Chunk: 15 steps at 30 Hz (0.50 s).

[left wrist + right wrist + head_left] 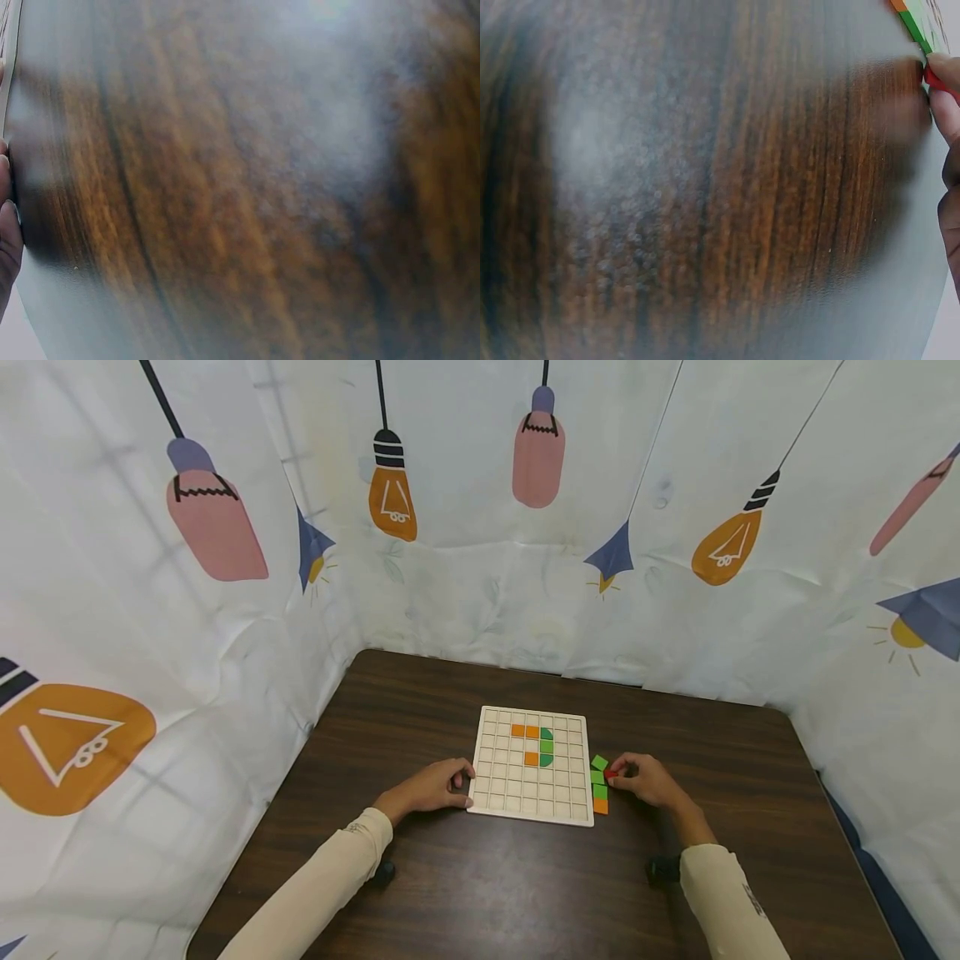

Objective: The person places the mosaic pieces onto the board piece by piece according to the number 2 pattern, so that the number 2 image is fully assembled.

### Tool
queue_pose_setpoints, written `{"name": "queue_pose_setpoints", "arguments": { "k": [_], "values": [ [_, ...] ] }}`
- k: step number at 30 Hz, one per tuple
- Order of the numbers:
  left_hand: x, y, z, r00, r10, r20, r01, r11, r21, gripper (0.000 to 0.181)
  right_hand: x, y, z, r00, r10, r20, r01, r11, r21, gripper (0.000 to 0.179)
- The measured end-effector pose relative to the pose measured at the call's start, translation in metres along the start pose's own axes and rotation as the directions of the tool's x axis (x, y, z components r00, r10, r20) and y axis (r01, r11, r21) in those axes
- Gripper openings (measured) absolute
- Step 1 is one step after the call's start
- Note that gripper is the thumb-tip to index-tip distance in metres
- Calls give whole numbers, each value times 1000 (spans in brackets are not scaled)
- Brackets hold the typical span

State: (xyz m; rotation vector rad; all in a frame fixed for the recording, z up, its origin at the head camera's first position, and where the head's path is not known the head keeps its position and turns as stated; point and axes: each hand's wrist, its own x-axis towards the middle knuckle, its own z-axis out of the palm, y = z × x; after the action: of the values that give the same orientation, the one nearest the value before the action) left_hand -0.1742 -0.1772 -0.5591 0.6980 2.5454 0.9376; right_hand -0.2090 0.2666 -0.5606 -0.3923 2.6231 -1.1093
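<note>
Picking, it seems: right fingers [621, 783] pinch a red piece [611, 773], left fingers [458, 802] spread against the board [532, 793] between, lift likely needed next!

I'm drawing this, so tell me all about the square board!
The pale, square, wooden-looking board lies flat on a dark brown wood-grain table. Lines divide it into squares inside a rim. Orange and green tiles sit in its far half. The left hand touches its left edge; loose green and orange tiles lie beside its right.
</note>
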Motion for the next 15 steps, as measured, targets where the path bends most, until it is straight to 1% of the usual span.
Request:
{"name": "queue_pose_setpoints", "arguments": {
  "k": [2, 6, 8, 15],
  "values": [
    [0, 0, 0, 1000, 2, 1, -2, 1000, 3, 42, 0, 0, -1, 1000, -3, 4, 3, 1000, 2, 14],
    [0, 0, 0, 1000, 5, 2, -5, 1000, 7, 42, 0, 1, -1, 1000, 3, 20, -2, 1000, -11, 28],
    [0, 1, 0, 1000, 4, 3, -4, 1000, 6, 42, 0, 1, -2, 1000, 10, 24, -9, 1000, -21, 32],
    [0, 2, 0, 1000, -8, -1, 8, 1000, -1, 42, 2, 1, -3, 1000, 13, 7, -12, 1000, -16, 28]
  ]
}}
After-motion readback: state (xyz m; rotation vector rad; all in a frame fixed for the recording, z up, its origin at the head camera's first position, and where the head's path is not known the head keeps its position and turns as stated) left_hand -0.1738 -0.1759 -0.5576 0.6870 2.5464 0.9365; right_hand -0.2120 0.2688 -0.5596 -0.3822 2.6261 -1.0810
